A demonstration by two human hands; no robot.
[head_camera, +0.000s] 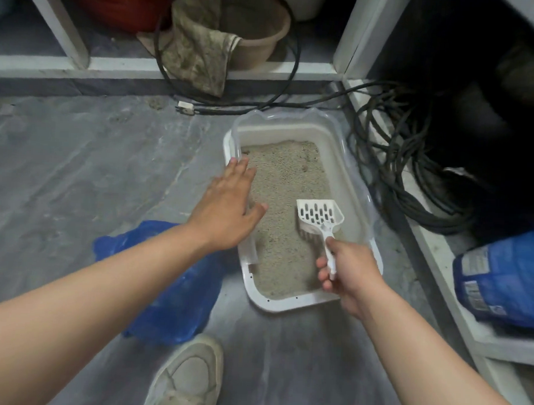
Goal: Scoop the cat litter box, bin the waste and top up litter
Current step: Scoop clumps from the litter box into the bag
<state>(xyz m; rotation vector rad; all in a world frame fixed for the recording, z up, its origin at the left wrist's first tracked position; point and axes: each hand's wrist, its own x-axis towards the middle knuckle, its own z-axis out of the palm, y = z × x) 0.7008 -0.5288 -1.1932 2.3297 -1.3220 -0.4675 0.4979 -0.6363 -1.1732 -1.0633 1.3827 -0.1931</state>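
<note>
White rectangular plastic litter tray with a clear raised rim (350,175): sat on the grey floor at centre frame, long axis running from the lower centre up toward the upper centre, leaning slightly left at the top. Held a bed of pale beige granular litter (286,178); a few darker spots showed near the far end, too small to identify as waste.

Crumpled blue plastic bag (171,293): lay on the floor at lower left, just beside the tray's near left corner, partly under the left forearm. Judged to be the waste bin.

Blue printed sack (505,283): lay on a low white shelf at the right edge, well apart from the tray. Judged to be the litter refill. Its white label panels carried print too blurred to read; no brand legible.

Left hand (229,204): fingers straight and spread, holding nothing, over the tray's left rim, fingertips pointing up-frame.

Right hand (348,275): fingers curled round the handle of the white slotted plastic scoop (319,217), at the tray's near right corner.

Scoop: head pointed up-frame along the tray's long axis, tilted, its lower edge at the litter surface. The unscooped litter lay ahead of it, up-frame; the bag lay across the tray to the left, nearer the left hand.
</note>
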